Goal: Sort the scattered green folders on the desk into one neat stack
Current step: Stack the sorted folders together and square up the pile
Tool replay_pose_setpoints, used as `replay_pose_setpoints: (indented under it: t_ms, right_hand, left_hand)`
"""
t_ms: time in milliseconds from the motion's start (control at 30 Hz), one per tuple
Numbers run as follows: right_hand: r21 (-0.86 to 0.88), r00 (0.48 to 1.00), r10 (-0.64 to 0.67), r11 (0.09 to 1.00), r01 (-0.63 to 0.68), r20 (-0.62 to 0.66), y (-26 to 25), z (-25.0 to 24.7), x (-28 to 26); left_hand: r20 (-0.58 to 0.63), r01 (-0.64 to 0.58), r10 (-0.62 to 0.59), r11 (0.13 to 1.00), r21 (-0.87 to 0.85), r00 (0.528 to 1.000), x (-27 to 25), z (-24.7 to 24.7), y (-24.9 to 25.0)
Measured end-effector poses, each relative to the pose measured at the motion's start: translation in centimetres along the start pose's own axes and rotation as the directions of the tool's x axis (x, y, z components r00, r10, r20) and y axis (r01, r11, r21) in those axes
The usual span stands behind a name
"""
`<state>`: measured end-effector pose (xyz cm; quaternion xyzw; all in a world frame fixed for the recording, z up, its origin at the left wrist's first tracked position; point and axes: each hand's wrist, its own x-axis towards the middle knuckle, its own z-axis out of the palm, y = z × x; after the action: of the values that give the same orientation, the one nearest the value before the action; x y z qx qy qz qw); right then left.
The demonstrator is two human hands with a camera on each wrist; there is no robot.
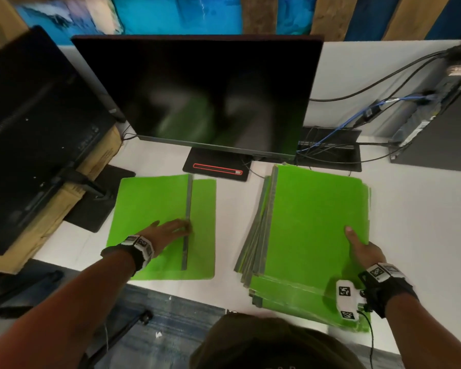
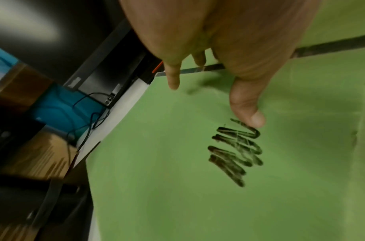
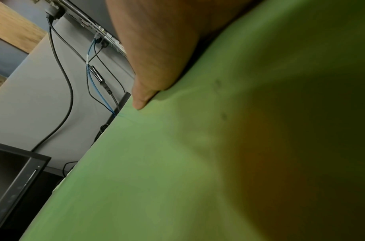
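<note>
Two green folders lie on the left of the white desk. The upper folder (image 1: 149, 209) has a grey spine (image 1: 188, 222) on its right edge, and the lower folder (image 1: 204, 227) sticks out to the right. My left hand (image 1: 172, 226) rests flat on the upper folder by the spine, fingers straight. In the left wrist view the hand (image 2: 218, 91) lies near a black scribble (image 2: 235, 151). A fanned stack of green folders (image 1: 312, 222) sits on the right. My right hand (image 1: 362, 249) grips its right edge, thumb (image 3: 144, 97) on the top folder (image 3: 177, 163), fingers hidden underneath.
A dark monitor (image 1: 197, 97) on a black stand base (image 1: 216, 166) is behind the folders. Another black monitor (image 1: 37, 129) leans on a cardboard box (image 1: 64, 209) at the left. Cables (image 1: 357, 115) and a computer (image 1: 437, 102) occupy the back right. The stack overhangs the desk's front edge (image 1: 197, 291).
</note>
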<state>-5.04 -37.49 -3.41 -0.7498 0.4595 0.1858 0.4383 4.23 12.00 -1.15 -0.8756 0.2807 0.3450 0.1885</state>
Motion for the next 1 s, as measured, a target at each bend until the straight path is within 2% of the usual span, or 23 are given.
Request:
replay_pose_setpoints:
  t_ms: [100, 200, 267, 400, 500, 567, 600, 667, 700, 767, 833, 867, 933, 1000]
  right_hand:
    - [-0.037, 1.0, 0.015, 0.999, -0.016, -0.017, -0.2, 0.0, -0.3]
    - [-0.06, 1.0, 0.024, 0.998, -0.025, -0.021, -0.4, 0.0, -0.5]
    - [-0.066, 0.999, 0.03, 0.997, -0.032, -0.03, -0.5, 0.0, -0.6]
    - [-0.084, 0.997, 0.057, 0.995, -0.062, -0.055, -1.0, 0.2, -1.5]
    - [-0.151, 0.997, 0.058, 0.986, -0.066, -0.058, -0.6, 0.2, -0.8]
    - [-0.173, 0.997, 0.065, 0.982, -0.07, -0.036, -0.8, 0.1, -1.2]
    - [-0.183, 0.998, 0.064, 0.981, -0.068, -0.028, -1.0, 0.0, -1.6]
    - [-0.209, 0.997, 0.068, 0.975, -0.073, -0.028, -1.2, -0.2, -2.2]
    - [-0.222, 0.997, 0.07, 0.972, -0.075, -0.03, -1.1, -0.3, -2.2]
    - [-0.238, 0.998, 0.06, 0.969, -0.062, -0.019, -0.9, -0.3, -2.0]
    - [-0.249, 0.999, 0.048, 0.967, -0.05, -0.016, -1.2, -0.3, -2.4]
    - [-0.243, 0.999, 0.041, 0.969, -0.045, -0.022, -1.4, -0.2, -2.7]
    - [-0.234, 0.999, 0.037, 0.971, -0.045, -0.04, -1.3, -0.1, -2.6]
    - [-0.221, 0.997, 0.043, 0.974, -0.055, -0.057, -1.2, 0.0, -2.3]
  left_hand:
    - [-0.018, -0.079, 0.083, 0.983, 0.163, 0.996, 0.7, -1.0, 1.2]
    - [0.064, -0.178, 0.166, 0.916, 0.36, 0.984, 1.8, -2.5, 2.2]
    - [0.095, -0.225, 0.204, 0.873, 0.433, 0.974, 2.5, -3.6, 2.7]
    - [-0.004, -0.224, 0.26, 0.839, 0.495, 0.966, 3.5, -5.4, 2.6]
    - [-0.086, -0.208, 0.247, 0.924, 0.321, 0.965, 2.5, -8.2, 1.7]
    - [-0.256, -0.182, 0.207, 0.976, 0.119, 0.944, 1.0, -10.6, 0.6]
    - [-0.352, -0.157, 0.152, 0.987, 0.012, 0.924, 0.2, -11.6, -0.2]
    - [-0.491, -0.072, -0.05, 0.971, -0.226, 0.87, -1.7, -13.3, -1.6]
    - [-0.543, -0.023, -0.182, 0.937, -0.348, 0.82, -2.4, -13.8, -2.3]
    - [-0.591, 0.039, -0.455, 0.812, -0.582, 0.666, -3.3, -14.3, -3.6]
    - [-0.516, -0.021, -0.674, 0.597, -0.802, 0.529, -3.7, -13.8, -4.6]
    - [-0.438, -0.048, -0.756, 0.477, -0.877, 0.487, -3.6, -13.1, -5.0]
    - [-0.239, -0.016, -0.858, 0.26, -0.965, 0.454, -2.9, -11.0, -5.3]
    - [-0.031, 0.056, -0.888, 0.064, -0.996, 0.459, -1.8, -7.6, -5.0]
